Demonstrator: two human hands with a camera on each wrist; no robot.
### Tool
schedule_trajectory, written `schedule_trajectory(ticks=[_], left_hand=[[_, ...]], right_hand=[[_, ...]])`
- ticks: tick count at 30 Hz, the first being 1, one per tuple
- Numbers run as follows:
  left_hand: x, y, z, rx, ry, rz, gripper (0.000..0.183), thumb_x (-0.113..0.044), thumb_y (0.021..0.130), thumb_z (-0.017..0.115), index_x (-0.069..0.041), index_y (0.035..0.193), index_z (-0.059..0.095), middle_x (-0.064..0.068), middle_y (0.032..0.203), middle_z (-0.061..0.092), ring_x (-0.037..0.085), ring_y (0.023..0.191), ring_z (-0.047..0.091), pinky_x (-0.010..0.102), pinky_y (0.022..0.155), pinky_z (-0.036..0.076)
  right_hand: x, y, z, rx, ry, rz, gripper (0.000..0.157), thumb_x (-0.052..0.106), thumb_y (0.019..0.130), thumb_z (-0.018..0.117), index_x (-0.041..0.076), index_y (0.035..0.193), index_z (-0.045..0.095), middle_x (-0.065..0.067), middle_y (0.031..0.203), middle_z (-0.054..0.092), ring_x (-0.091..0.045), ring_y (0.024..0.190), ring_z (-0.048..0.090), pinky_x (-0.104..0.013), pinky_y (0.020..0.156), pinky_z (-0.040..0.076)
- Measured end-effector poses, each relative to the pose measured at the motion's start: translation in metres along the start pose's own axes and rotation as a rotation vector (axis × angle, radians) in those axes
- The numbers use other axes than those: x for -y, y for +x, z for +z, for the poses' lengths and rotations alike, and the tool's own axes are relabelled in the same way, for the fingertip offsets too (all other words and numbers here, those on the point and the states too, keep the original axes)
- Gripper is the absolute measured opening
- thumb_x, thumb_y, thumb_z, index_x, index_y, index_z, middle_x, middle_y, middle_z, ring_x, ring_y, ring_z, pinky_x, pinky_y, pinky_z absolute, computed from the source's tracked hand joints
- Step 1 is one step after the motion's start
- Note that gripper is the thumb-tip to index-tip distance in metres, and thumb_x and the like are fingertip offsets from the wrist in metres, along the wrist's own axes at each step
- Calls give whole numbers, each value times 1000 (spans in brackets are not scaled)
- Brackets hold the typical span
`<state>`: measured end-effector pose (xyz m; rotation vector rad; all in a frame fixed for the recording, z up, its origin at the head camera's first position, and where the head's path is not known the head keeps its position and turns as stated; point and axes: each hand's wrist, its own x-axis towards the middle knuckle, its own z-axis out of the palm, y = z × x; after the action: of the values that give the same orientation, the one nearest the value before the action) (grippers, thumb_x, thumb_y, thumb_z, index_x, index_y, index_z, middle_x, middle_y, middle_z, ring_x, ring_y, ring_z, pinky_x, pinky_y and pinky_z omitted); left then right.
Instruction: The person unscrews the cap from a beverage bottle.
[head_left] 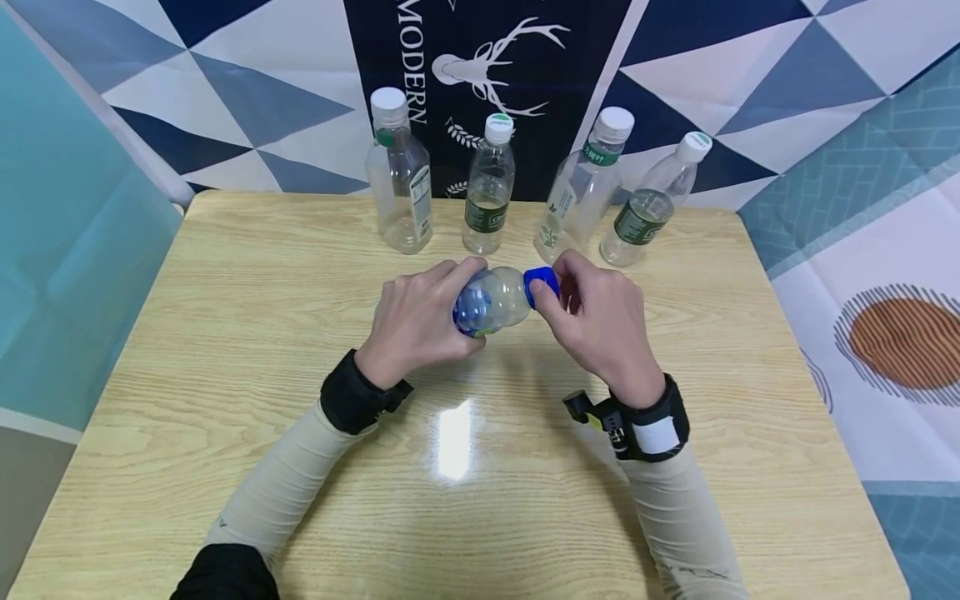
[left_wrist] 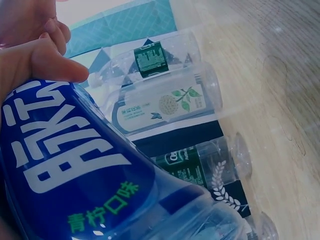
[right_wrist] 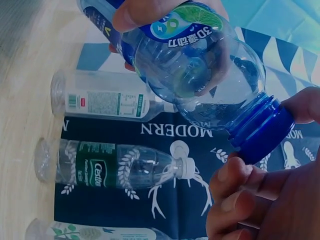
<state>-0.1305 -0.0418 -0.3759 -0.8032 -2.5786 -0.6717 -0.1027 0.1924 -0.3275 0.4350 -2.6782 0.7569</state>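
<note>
My left hand (head_left: pixel 420 315) grips the body of a clear plastic drink bottle (head_left: pixel 501 302) with a blue label, held tilted on its side above the table. Its neck points right, toward my right hand (head_left: pixel 606 321). Thumb and fingers of that hand pinch the blue cap (right_wrist: pixel 270 137), which sits at the bottle's neck. In the left wrist view the blue label (left_wrist: pixel 75 160) with white and green lettering fills the lower left. The bottle looks empty of drink in the right wrist view.
Along the table's back edge stand several clear bottles with white caps: a square one (head_left: pixel 401 192), a small green-labelled one (head_left: pixel 486 212), a larger one (head_left: pixel 573 204) and another green-labelled one (head_left: pixel 641 218). A patterned cloth (head_left: pixel 292 108) hangs behind the wooden table (head_left: pixel 225 333).
</note>
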Motion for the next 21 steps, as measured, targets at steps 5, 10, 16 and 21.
schedule_trajectory(ticks=[5,10,16,21], left_hand=[[0,0,-1,-11,-2,2,78,-43,58,87,-23,128,60,4,102,74,22,68,65,40,51,53],[-1,-1,-1,-16,17,20,78,-42,58,87,-22,129,61,5,99,74,22,66,65,39,50,53],[-1,0,-1,-30,45,33,78,-43,59,87,-22,129,61,6,98,73,22,66,65,39,50,53],[-1,-1,1,-23,47,34,78,-42,59,87,-22,130,61,6,98,74,22,65,65,39,50,53]], right_hand=[[0,0,-4,41,0,49,44,46,100,47,8,96,69,-4,67,63,-18,57,53,-34,54,37],[2,0,-4,-9,3,119,52,47,105,39,10,77,63,-3,59,58,-20,54,51,-36,53,34],[5,1,-4,12,-14,172,64,54,105,41,11,60,56,-4,55,48,-22,53,46,-36,53,30],[5,2,-3,52,5,154,61,53,105,44,11,62,55,-3,56,47,-22,53,45,-36,53,31]])
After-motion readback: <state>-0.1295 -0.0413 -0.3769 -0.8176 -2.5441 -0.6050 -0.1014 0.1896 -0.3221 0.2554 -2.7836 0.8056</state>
